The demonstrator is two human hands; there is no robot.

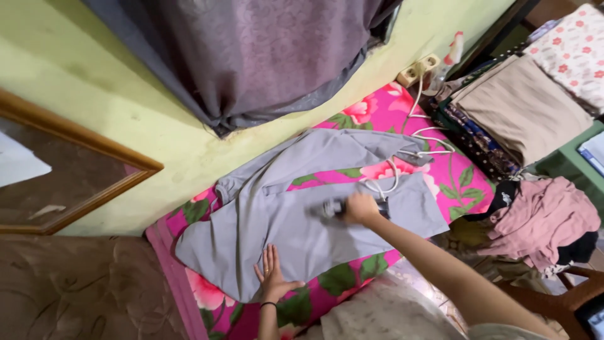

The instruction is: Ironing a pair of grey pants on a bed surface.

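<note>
Floral mat – right hand [360, 208] clenches iron [330, 208], nose leftward; left hand [272, 274] flat on grey garment [283, 208]

Matt grey cloth garment [296, 214] on glossy floral pink fabric [462, 182]

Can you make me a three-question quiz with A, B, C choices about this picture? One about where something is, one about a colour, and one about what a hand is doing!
1. Where does the grey garment lie?
A. on the pink flowered cloth
B. on the wooden chair
C. on the folded pile

2. What colour is the cord?
A. black
B. white
C. red

3. What is the left hand doing?
A. making a fist
C. lifting the cord
B. pressing flat with spread fingers

Answers: 1 A, pink flowers show all around it. 2 B, it runs white from the wall socket. 3 B, its palm lies open on the garment, while the right hand has its grip on the iron.
</note>
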